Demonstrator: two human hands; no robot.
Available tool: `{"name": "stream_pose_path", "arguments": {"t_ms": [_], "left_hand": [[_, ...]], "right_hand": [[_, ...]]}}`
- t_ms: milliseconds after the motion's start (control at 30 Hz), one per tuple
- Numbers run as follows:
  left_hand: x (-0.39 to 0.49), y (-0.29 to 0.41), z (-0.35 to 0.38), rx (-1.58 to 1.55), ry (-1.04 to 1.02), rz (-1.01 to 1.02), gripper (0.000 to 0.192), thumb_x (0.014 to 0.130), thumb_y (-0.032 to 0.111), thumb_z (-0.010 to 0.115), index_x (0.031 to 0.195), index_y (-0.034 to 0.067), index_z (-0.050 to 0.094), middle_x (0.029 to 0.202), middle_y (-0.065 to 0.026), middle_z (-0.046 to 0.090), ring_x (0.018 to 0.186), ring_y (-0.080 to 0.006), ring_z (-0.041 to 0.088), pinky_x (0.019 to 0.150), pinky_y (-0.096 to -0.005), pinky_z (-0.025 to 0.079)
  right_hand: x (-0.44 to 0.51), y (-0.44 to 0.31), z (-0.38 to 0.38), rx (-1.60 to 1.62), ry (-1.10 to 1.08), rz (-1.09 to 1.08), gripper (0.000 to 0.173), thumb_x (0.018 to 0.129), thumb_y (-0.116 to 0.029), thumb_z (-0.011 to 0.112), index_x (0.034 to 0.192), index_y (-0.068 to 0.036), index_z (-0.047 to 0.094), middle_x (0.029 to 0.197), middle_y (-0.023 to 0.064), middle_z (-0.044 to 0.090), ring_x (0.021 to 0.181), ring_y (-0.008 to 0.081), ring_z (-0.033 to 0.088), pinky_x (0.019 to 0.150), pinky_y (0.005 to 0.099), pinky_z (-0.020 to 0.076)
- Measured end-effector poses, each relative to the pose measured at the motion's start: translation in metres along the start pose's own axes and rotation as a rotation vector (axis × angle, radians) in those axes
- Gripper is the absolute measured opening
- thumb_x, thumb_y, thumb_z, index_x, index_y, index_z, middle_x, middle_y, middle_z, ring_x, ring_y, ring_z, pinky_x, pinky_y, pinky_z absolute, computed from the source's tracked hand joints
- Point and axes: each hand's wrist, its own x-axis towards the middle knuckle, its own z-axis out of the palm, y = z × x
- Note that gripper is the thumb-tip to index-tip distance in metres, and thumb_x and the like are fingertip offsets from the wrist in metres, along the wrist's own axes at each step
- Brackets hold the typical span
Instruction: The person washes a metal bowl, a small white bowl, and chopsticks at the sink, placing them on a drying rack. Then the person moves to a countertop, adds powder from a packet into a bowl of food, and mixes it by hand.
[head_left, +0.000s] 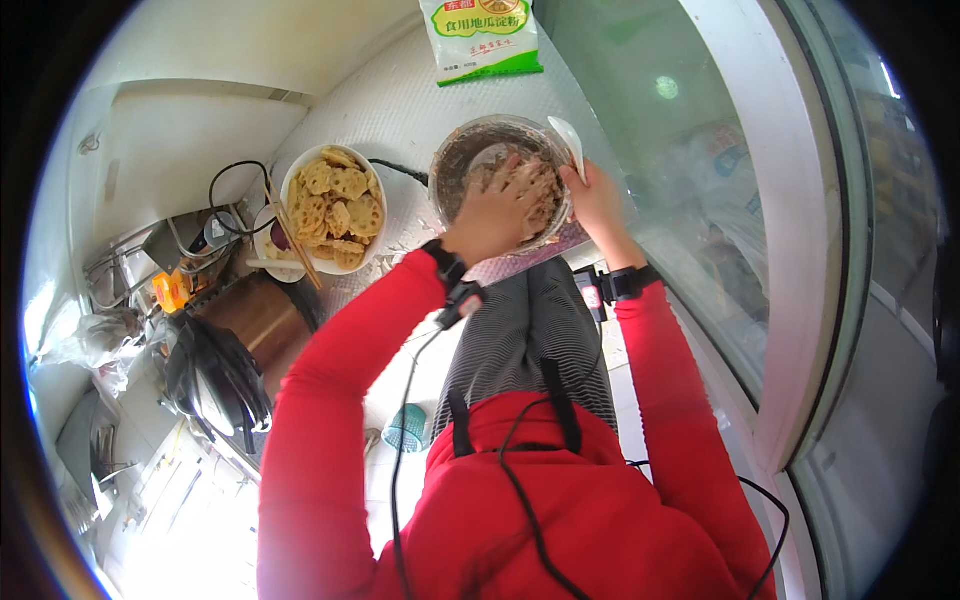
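A round metal bowl stands before me on the counter, with a moist brown minced mixture in it. My left hand reaches into the bowl, palm down on the mixture, its fingers spread; the fingertips are partly smeared or sunk in. At the bowl's right rim, my right hand grips a white spoon, whose head points up and away from me. That hand also lies against the bowl's side. Its far fingers are hidden.
Left of the bowl are a white bowl of battered lotus root slices and wooden chopsticks. A starch packet lies at the back. A glass panel borders the right; a cleaver-like brown board stands lower left.
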Motion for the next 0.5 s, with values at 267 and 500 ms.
{"name": "stream_pose_path", "arguments": {"t_ms": [267, 500], "left_hand": [[0.003, -0.038, -0.03, -0.073, -0.15, -0.086, 0.07, 0.083, 0.052, 0.063, 0.138, 0.011, 0.047, 0.152, -0.0171, 0.032, 0.138, -0.0395, 0.033, 0.109, -0.0554, 0.029], [-0.018, 0.032, -0.046, -0.205, -0.043, -0.148, 0.071, 0.084, 0.052, 0.061, 0.137, 0.006, 0.044, 0.136, -0.0251, 0.045, 0.131, -0.0423, 0.039, 0.108, -0.0611, 0.026]], "right_hand": [[-0.01, -0.023, -0.005, 0.07, -0.097, 0.109, 0.031, 0.096, -0.029, 0.058, 0.105, 0.0, 0.064, 0.063, 0.0083, 0.062, 0.046, 0.0166, 0.059, 0.044, 0.0317, 0.0469], [-0.006, -0.011, -0.003, 0.086, -0.093, 0.068, 0.031, 0.095, -0.028, 0.058, 0.107, 0.001, 0.064, 0.067, 0.0097, 0.064, 0.05, 0.017, 0.061, 0.045, 0.032, 0.0483]]}}
